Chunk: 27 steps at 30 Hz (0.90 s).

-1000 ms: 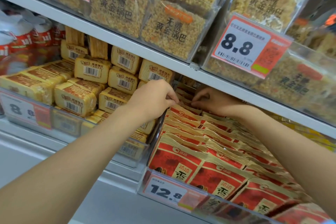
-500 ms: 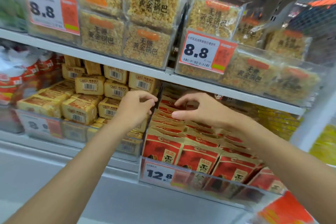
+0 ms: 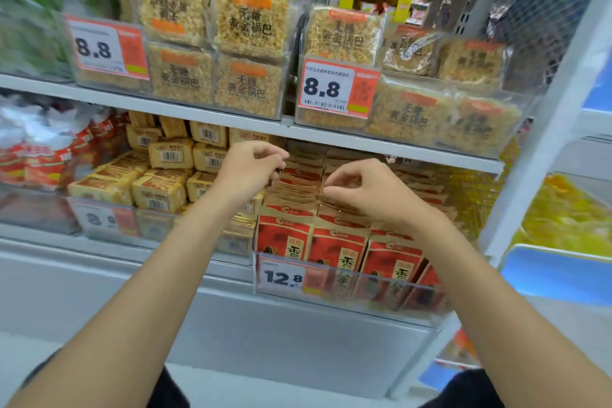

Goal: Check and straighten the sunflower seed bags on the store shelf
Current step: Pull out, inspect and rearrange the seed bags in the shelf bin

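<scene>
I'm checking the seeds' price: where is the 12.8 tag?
Head view, lower centre: the 12.8 tag sits on the front left corner of the clear bin holding the sunflower seed bags.

Right now I'm reaching both bare arms up and forward. The left forearm (image 3: 149,275) is coming in from about 7 o'clock and the right forearm (image 3: 480,275) from about 5, angling toward each other. The left hand (image 3: 251,172) is hanging knuckles-up with fingers loosely curled and the thumb close under the fingertips, gripping nothing. The right hand (image 3: 361,189) is sitting at roughly 4 o'clock off the left one, not touching it, fingers drooping in a loose claw, also holding nothing.
</scene>
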Each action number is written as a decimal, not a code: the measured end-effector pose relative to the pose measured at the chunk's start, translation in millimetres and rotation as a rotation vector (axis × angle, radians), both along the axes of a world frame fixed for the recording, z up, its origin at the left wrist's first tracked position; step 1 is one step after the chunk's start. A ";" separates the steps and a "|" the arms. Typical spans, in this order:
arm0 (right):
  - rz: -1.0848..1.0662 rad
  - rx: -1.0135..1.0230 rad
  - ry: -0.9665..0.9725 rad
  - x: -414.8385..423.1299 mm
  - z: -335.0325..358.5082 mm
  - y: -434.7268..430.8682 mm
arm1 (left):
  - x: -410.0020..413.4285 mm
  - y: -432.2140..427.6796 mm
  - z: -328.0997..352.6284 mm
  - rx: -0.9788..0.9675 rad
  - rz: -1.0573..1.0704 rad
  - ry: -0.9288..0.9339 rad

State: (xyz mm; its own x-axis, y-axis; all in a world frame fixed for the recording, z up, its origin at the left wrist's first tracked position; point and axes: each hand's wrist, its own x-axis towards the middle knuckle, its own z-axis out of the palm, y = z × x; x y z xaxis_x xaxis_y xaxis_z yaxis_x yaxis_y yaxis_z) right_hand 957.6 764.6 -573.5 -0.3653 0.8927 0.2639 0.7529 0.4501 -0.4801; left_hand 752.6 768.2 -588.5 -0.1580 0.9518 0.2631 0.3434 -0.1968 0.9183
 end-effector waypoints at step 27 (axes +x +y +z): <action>-0.132 -0.046 0.860 -7.0 -3.5 -26.5 | 66.3 -28.3 -15.0 0.105 -0.185 -0.372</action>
